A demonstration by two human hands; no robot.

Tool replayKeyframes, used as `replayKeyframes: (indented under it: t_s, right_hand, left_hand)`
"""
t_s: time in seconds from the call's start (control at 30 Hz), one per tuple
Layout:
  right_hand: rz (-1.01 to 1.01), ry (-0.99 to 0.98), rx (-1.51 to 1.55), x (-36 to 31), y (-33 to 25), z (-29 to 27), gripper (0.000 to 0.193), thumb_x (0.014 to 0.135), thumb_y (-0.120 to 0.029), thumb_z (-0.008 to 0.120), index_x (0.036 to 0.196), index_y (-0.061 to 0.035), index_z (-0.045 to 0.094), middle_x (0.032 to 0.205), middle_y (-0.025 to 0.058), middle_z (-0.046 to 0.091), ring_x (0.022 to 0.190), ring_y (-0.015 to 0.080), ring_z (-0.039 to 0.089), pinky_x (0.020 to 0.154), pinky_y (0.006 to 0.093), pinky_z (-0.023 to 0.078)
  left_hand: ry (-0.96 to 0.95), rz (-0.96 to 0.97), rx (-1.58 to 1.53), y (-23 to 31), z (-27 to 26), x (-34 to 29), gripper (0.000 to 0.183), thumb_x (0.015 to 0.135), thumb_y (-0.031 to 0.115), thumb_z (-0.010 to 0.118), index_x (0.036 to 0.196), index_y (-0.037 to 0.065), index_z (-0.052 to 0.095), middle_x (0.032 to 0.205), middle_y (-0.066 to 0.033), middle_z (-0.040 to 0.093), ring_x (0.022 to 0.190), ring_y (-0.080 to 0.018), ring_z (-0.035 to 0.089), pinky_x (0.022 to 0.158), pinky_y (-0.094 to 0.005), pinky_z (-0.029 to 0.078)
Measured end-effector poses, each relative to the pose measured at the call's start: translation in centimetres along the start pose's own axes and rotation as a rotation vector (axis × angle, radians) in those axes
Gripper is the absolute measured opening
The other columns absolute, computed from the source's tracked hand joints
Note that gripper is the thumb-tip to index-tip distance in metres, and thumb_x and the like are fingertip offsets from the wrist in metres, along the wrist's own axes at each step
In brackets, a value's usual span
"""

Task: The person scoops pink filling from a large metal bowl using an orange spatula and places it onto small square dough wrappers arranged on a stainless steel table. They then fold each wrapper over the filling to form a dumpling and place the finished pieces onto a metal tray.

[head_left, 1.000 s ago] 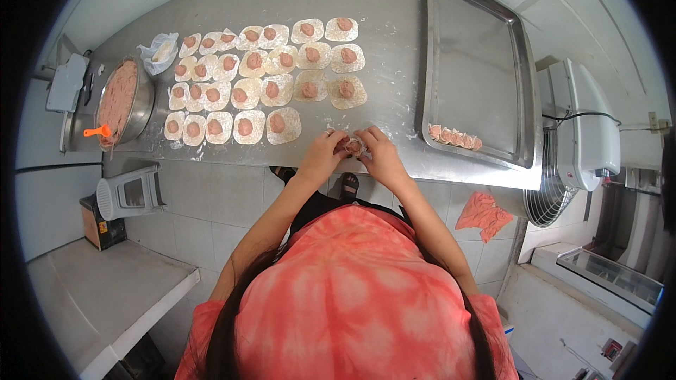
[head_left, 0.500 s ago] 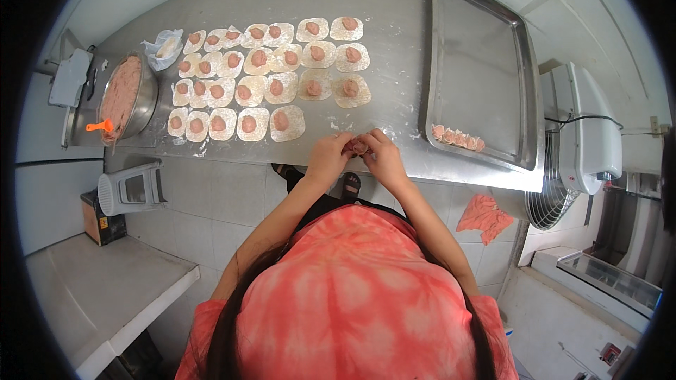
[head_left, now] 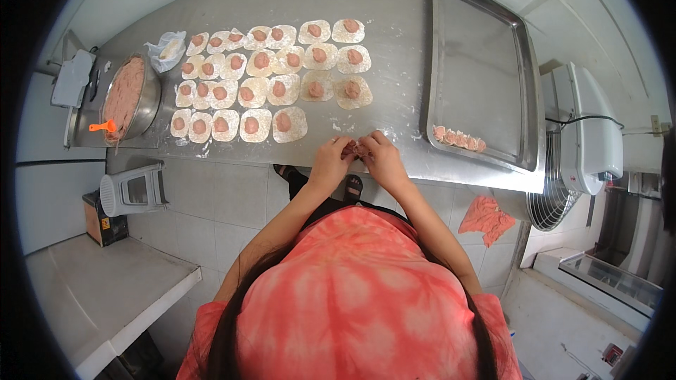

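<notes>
My left hand (head_left: 332, 157) and my right hand (head_left: 382, 155) meet over the near edge of a steel table (head_left: 394, 42). Both pinch one small dumpling (head_left: 360, 149) with pink filling between the fingertips. Just beyond them, several round dough wrappers (head_left: 271, 74), each topped with a dab of pink meat, lie in rows on the floured surface. The nearest wrapper (head_left: 289, 124) is left of my left hand.
A large metal tray (head_left: 486, 42) lies to the right with several folded dumplings (head_left: 458, 138) at its near edge. A metal bowl of pink filling (head_left: 127, 94) with an orange scraper (head_left: 103, 127) stands far left. A stool (head_left: 132, 188) and an orange cloth (head_left: 486, 217) are on the floor.
Both hands stay together on the dumpling, with only small finger shifts. The view has drifted slightly.
</notes>
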State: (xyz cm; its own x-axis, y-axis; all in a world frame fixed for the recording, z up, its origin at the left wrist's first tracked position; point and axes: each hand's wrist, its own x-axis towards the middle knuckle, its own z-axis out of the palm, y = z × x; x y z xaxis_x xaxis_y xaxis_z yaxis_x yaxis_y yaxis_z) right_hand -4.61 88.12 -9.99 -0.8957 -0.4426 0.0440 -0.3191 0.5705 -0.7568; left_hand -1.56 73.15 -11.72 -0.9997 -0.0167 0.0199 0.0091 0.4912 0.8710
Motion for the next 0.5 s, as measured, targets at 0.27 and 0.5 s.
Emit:
replayKeyframes:
  t_s: [0.27, 0.5]
  right_hand:
    - [-0.064, 0.034, 0.071, 0.8, 1.0, -1.3, 0.021, 0.070, 0.002, 0.062, 0.090, -0.0043, 0.061, 0.086, 0.0137, 0.055, 0.076, 0.0325, 0.058, 0.066, 0.0390, 0.048]
    - [0.292, 0.592, -0.166, -2.7, 9.2, -17.5, 0.030, 0.066, -0.004, 0.069, 0.095, -0.0071, 0.065, 0.084, 0.0110, 0.067, 0.073, 0.0234, 0.066, 0.066, 0.0330, 0.052]
  left_hand:
    - [-0.001, -0.090, 0.034, 0.1, -1.1, -0.2, 0.021, 0.075, 0.003, 0.065, 0.095, 0.000, 0.060, 0.083, -0.0142, 0.064, 0.075, -0.0240, 0.064, 0.067, -0.0313, 0.050]
    - [0.258, -0.291, -0.031, -4.1, -9.0, -3.5, 0.016, 0.078, 0.003, 0.061, 0.094, 0.000, 0.061, 0.079, -0.0119, 0.065, 0.069, -0.0149, 0.062, 0.062, -0.0278, 0.049]
